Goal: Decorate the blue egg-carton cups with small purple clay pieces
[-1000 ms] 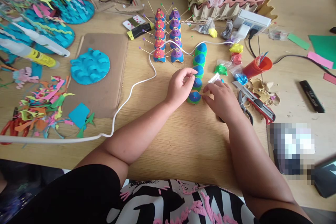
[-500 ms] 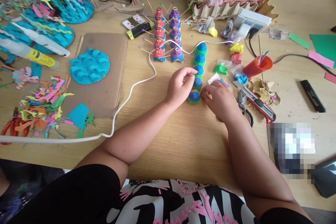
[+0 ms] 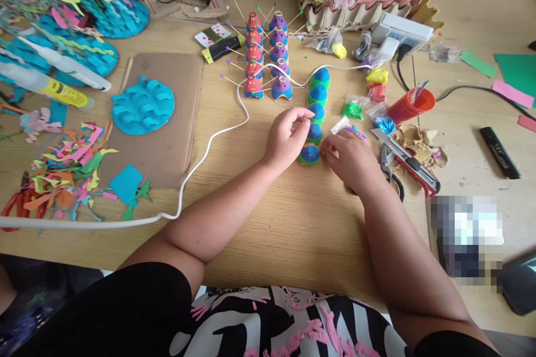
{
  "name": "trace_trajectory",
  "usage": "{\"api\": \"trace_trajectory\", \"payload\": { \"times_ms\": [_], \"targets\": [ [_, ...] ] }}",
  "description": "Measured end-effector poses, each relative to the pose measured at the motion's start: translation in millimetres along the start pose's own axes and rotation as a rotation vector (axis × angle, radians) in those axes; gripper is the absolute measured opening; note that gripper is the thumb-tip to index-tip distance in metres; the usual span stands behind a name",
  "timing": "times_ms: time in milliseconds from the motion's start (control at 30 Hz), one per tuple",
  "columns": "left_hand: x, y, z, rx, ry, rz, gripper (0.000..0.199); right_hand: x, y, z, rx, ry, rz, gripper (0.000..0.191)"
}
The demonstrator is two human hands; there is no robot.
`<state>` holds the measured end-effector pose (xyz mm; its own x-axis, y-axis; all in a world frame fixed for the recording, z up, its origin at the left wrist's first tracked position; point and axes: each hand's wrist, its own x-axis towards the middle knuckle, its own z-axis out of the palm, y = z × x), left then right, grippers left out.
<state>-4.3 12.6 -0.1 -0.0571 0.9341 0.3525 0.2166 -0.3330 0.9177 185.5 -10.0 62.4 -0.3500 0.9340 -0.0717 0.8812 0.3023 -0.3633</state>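
Note:
A row of several blue-and-green clay-covered egg-carton cups runs toward me. The nearest cup has small pink dots on its blue top. My left hand is curled at the row's left side, thumb and fingertips close together beside the middle cups. At the right of the nearest cup, my right hand has its thumb and forefinger pinched together. Whatever either hand's fingertips hold is too small or hidden to name. Purple clay in a clear wrapper lies just behind my right hand.
Red cups and purple cups with pins stand behind. A white cable crosses the table. To the right lie scissors, a box cutter and an orange cup. Cardboard and paper scraps lie left.

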Motion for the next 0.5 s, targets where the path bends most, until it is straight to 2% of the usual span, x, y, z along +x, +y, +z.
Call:
{"api": "trace_trajectory", "payload": {
  "times_ms": [500],
  "targets": [
    [0.0, 3.3, -0.2, 0.009, -0.007, -0.042, 0.014, -1.3, 6.1, -9.9, 0.06, 0.1, -0.009, 0.011]
  ]
}}
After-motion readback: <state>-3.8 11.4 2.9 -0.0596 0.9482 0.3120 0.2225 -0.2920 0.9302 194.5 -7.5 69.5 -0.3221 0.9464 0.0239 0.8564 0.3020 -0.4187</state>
